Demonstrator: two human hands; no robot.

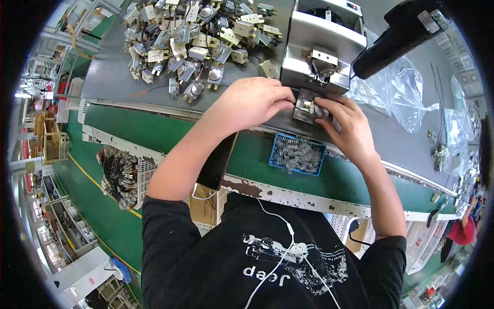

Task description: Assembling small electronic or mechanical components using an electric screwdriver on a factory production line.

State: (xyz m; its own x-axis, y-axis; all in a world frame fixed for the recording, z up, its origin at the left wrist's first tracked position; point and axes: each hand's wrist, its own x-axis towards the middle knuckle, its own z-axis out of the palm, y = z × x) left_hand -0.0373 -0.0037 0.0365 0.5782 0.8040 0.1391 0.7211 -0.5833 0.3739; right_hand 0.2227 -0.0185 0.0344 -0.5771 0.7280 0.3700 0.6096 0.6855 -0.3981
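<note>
1. We locate the small metal component (307, 105) at the plate (300, 116) before the machine (324, 37).
2. Our right hand (351, 129) pinches its rounded end; we cannot tell whether our left hand (257, 100), curled beside it, grips anything.
3. We judge it light, rigid, smooth; grasp its sides.

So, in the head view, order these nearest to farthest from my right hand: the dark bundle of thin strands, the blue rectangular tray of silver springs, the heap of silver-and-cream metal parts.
1. Blue rectangular tray: below and left of your right hand.
2. Heap of metal parts: upper left.
3. Dark bundle of thin strands: far left, lower down.
</note>
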